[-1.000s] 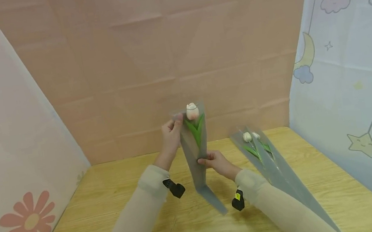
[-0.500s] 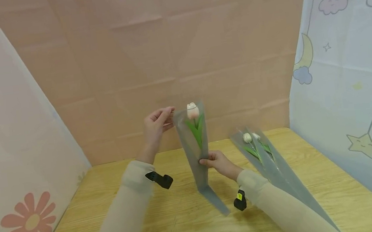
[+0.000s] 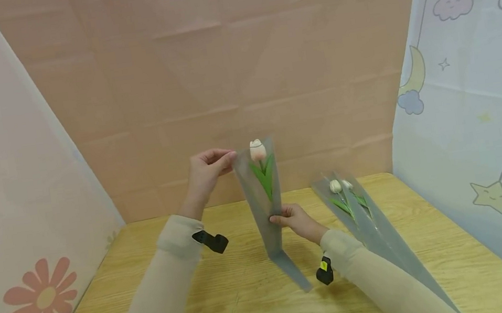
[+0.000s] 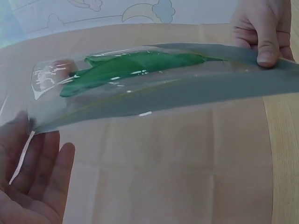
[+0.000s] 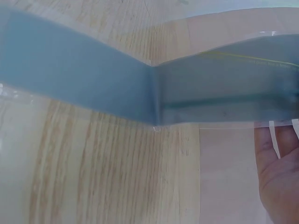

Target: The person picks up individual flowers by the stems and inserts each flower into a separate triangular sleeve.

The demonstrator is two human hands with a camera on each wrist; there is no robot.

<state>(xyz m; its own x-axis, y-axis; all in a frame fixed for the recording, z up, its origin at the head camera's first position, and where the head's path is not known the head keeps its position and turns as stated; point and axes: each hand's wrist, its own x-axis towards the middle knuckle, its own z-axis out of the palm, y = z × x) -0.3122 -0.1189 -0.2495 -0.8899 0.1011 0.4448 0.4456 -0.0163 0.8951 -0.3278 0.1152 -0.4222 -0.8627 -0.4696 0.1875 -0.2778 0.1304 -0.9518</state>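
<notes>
A clear-fronted grey flower sleeve (image 3: 268, 233) stands upright above the table, with an artificial tulip (image 3: 257, 150), pale pink-white with green leaves, inside it. My left hand (image 3: 206, 175) pinches the sleeve's upper left corner between thumb and fingertip; the other fingers extend loosely in the left wrist view. Lower down, my right hand (image 3: 299, 222) grips the right edge, thumb across the front. The sleeve's bottom folds at a crease and its tail points toward me. In the right wrist view the stem (image 5: 219, 99) shows faintly through the grey film, and part of the right hand is cut off.
On the right of the wooden table (image 3: 154, 291) lie two more sleeved white tulips (image 3: 335, 186) in grey sleeves (image 3: 391, 244), partly under the right forearm. A peach cloth (image 3: 165, 83) hangs behind, with printed cloth walls at both sides.
My left hand left the sleeve's upper edge, moved left, and now pinches the corner. The right hand keeps its grip, and the sleeve has barely shifted.
</notes>
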